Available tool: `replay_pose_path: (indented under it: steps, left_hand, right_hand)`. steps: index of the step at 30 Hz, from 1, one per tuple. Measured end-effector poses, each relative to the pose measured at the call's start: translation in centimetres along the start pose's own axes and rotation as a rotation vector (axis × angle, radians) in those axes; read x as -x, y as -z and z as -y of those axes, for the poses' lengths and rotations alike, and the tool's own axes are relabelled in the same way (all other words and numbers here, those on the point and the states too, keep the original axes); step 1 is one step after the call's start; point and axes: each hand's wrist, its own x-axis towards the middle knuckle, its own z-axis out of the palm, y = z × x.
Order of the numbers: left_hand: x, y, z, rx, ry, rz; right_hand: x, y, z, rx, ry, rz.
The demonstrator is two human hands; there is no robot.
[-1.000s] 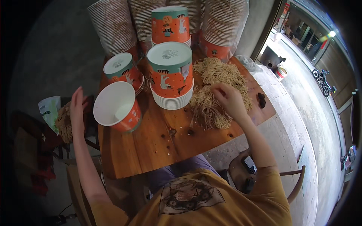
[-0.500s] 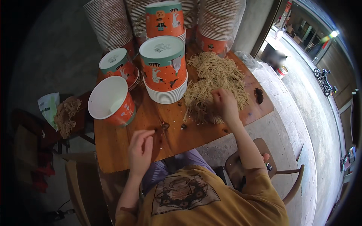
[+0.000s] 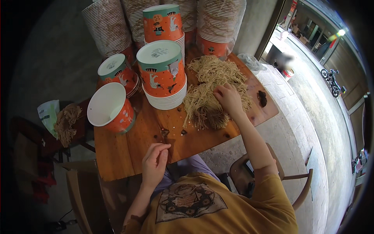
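Note:
A heap of thin beige cords [image 3: 212, 76] lies on the right half of the wooden table. My right hand [image 3: 229, 99] rests over its right side, thumb and fingers pinched together on some strands. Near the table's front edge hovers my left hand [image 3: 154, 162], its fingers bent and pressed toward the thumb. Whether anything tiny sits between those fingertips cannot be made out. An orange and green paper bucket [image 3: 125, 117] stands mouth up at the left. Beside it rises an upside-down stack of like buckets [image 3: 163, 80], close to the cords.
Bagged bucket stacks [image 3: 107, 29] line the table's back. A smaller inverted stack [image 3: 117, 70] stands at the left. Dark scraps [image 3: 262, 98] dot the wooden table [image 3: 120, 156]. A chair [image 3: 237, 171] stands front right, an open cardboard box [image 3: 83, 191] front left.
My left hand has shifted right along the table's front edge. My right hand has moved slightly farther up over the cords. The whole view has swung a little.

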Motion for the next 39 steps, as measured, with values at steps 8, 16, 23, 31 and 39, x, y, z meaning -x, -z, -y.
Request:
replay_pose_path:
  steps: [8,16,23,31,39]
  left_hand:
    - [1.2,0.9,0.1,0.066,0.077,-0.048]
    - [1.3,-3.5,-0.8,0.855,0.227,0.075]
    - [2.5,2.3,-1.8,0.571,0.538,0.222]
    - [1.2,6.0,-2.5,-0.48,-0.003,0.1]
    - [-0.8,7.5,-2.2,-0.309,0.108,0.139]
  right_hand:
    - [0.8,0.6,2.5,-0.183,0.01,-0.082]
    - [7.4,4.1,16.7,-1.153,-0.274,0.523]
    - [5.4,3.0,18.0,-0.876,-0.137,0.414]
    - [5.8,2.3,21.6,-0.846,0.31,0.435]
    - [5.8,1.6,20.8,-0.907,0.206,0.657]
